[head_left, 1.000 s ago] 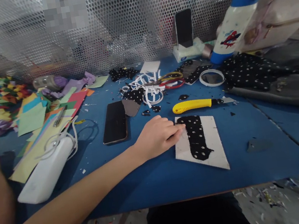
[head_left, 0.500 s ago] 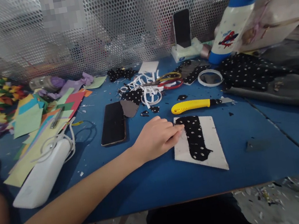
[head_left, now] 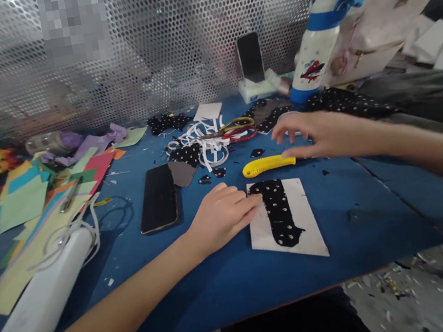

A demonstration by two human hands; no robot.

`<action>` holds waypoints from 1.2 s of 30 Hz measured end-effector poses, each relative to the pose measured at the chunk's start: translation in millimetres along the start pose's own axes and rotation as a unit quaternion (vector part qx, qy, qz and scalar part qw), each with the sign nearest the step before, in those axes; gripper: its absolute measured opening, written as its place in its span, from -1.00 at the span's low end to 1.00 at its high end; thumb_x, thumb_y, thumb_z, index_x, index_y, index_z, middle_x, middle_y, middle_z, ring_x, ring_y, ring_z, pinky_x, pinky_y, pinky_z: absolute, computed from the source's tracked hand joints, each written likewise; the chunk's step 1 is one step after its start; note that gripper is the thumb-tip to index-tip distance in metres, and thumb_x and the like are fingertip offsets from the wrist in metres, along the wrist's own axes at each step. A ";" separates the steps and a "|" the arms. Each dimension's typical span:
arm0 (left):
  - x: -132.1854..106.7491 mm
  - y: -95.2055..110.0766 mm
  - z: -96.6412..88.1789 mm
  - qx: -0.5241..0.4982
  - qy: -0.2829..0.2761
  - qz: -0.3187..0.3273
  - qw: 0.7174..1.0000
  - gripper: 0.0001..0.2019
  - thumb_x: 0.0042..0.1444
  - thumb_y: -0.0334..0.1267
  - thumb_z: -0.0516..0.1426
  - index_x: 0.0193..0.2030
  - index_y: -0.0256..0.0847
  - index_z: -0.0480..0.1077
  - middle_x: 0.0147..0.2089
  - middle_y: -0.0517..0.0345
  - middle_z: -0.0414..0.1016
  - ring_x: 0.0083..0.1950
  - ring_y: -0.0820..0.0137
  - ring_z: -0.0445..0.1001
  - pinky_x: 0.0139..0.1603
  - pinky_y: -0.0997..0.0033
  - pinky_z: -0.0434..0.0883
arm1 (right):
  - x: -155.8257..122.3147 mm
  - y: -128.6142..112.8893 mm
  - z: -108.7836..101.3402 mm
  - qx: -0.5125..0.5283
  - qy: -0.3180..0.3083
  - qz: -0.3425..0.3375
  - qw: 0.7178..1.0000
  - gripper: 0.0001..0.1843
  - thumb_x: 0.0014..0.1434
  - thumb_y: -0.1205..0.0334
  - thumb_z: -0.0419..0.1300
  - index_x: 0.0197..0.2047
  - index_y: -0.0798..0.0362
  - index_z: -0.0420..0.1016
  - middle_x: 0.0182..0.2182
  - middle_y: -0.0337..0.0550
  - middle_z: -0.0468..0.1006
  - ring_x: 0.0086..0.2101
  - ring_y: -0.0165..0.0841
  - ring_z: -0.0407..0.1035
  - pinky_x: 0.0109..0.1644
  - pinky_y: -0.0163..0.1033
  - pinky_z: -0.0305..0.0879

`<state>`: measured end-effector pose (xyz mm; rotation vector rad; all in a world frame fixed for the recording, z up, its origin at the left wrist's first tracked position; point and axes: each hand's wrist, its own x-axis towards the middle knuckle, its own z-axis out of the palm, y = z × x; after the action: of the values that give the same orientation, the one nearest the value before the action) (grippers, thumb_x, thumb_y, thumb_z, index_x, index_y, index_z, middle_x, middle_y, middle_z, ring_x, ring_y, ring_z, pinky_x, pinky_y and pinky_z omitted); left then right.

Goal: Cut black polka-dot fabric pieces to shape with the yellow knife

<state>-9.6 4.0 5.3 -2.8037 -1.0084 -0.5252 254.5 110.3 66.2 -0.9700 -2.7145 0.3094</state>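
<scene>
A white card point(head_left: 312, 224) with a strip of black polka-dot fabric point(head_left: 278, 212) on it lies on the blue table point(head_left: 231, 277). My left hand point(head_left: 221, 214) rests at the card's left edge, fingers curled with the tips pressing on the card and fabric. My right hand point(head_left: 318, 133) has reached in from the right. Its fingers are spread just above the blade end of a yellow utility knife point(head_left: 266, 165), which lies right behind the card. The right hand holds nothing.
A black phone point(head_left: 157, 197) lies left of my left hand. Scissors point(head_left: 236, 129), white paper strips and fabric scraps sit behind. Coloured paper point(head_left: 30, 192) and a white device point(head_left: 43, 295) are at left. A water bottle point(head_left: 316, 59), an upright phone point(head_left: 250, 58) and dotted fabric point(head_left: 347, 102) stand at back right.
My right hand has come into view from the right and now hovers over the yellow knife. The left hand stays on the card. The view has shifted to the right.
</scene>
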 end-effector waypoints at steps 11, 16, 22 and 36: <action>-0.4 -6.6 -3.5 -0.011 -0.010 0.018 1.000 -0.74 0.40 -0.21 -0.04 0.04 -0.21 0.41 -0.43 0.21 0.39 -0.37 0.40 0.30 -0.33 0.35 0.10 | 36.5 7.3 30.6 0.106 -0.102 0.001 0.989 -0.65 0.29 -0.03 0.01 -0.33 0.08 0.33 -0.45 -0.19 0.42 -0.47 -0.39 0.24 -0.42 -0.26 0.06; 2.7 -10.6 -9.1 -0.008 -0.016 0.056 0.998 -0.79 0.37 -0.22 0.02 0.02 -0.15 0.42 -0.48 0.25 0.35 -0.40 0.42 0.25 -0.36 0.37 0.09 | 38.1 1.4 38.6 0.359 -0.161 0.033 0.919 -0.56 0.35 -0.04 -0.06 -0.39 0.11 0.31 -0.49 -0.21 0.40 -0.48 -0.44 0.27 -0.36 -0.29 0.23; 4.2 -15.5 -9.6 -0.009 -0.011 0.073 0.997 -0.83 0.34 -0.24 0.07 -0.03 -0.16 0.43 -0.50 0.29 0.32 -0.42 0.44 0.23 -0.37 0.39 0.13 | 22.1 -9.8 38.4 0.523 -0.026 0.044 0.851 -0.58 0.38 -0.03 -0.08 -0.39 0.08 0.26 -0.60 -0.28 0.35 -0.56 -0.48 0.21 -0.50 -0.36 0.17; 2.5 -14.8 -5.2 0.000 0.016 0.075 0.997 -0.93 0.24 -0.28 0.18 -0.15 -0.17 0.46 -0.54 0.31 0.25 -0.44 0.42 0.13 -0.41 0.31 0.05 | 5.5 -30.0 56.7 0.590 0.048 0.052 0.804 -0.85 0.34 0.17 0.09 -0.12 -0.01 0.16 -0.41 -0.28 0.45 -0.57 -0.54 0.27 -0.58 -0.46 0.35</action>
<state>-18.7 15.7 11.0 -2.8313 -0.7833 -0.5505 215.9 84.5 21.7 -0.6505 -1.7297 1.6310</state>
